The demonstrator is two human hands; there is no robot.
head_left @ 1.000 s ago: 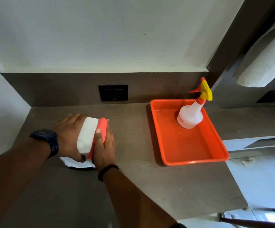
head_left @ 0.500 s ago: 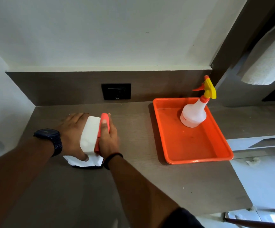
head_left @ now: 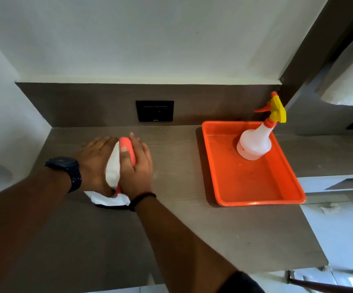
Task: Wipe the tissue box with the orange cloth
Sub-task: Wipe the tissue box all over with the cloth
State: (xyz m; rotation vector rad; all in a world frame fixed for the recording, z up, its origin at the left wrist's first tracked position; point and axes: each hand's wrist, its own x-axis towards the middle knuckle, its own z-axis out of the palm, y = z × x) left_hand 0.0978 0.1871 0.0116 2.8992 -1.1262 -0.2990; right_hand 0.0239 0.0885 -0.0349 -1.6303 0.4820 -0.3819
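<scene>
— While the camera looks down the two forearms, what sits nearest?
— A white tissue trailing from the tissue box onto the counter, on its left half. The left hand wraps the box's left side, its grip closed on the box to steady it.
— And the right?
— The right hand is folded over the orange cloth, pressing it on the box's right face. A second ago more white showed between the hands and the cloth lay as a long strip; now the palm covers most of it and the cloth peeks out at the far end. I judge the wiping stroke is running away along that side.
— Farther back?
— An orange tray well apart to the right, holding a spray bottle; a black socket on the back panel.
</scene>
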